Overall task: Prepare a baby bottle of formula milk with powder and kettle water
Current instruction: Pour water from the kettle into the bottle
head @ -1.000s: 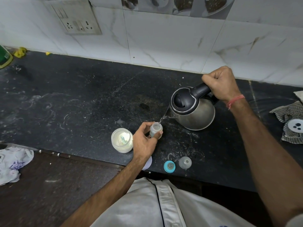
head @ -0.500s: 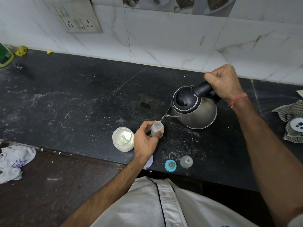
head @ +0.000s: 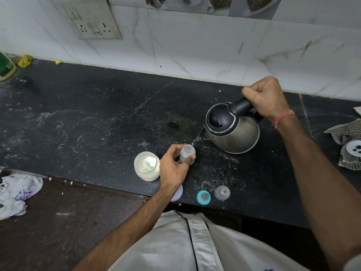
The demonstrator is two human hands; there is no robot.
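Observation:
A small clear baby bottle (head: pixel 187 153) stands upright on the black counter (head: pixel 97 124), held around its body by my left hand (head: pixel 172 169). My right hand (head: pixel 264 96) grips the black handle of a steel kettle (head: pixel 232 130), tilted to the left. A thin stream of water runs from its spout into the bottle's open mouth. Left of the bottle stands an open jar of white powder (head: pixel 146 166) with a pale scoop inside. The blue bottle ring with teat (head: pixel 203 197) and a clear cap (head: pixel 222 192) lie near the counter's front edge.
A round white lid (head: pixel 178 192) peeks out under my left wrist. A checked cloth with a white disc (head: pixel 349 145) lies at the right. A white plastic bag (head: pixel 17 194) sits on the lower brown surface at left. A socket panel (head: pixel 91 20) is on the tiled wall.
Both hands hold nearly the same pose while the water keeps pouring. Only the camera view has shifted slightly.

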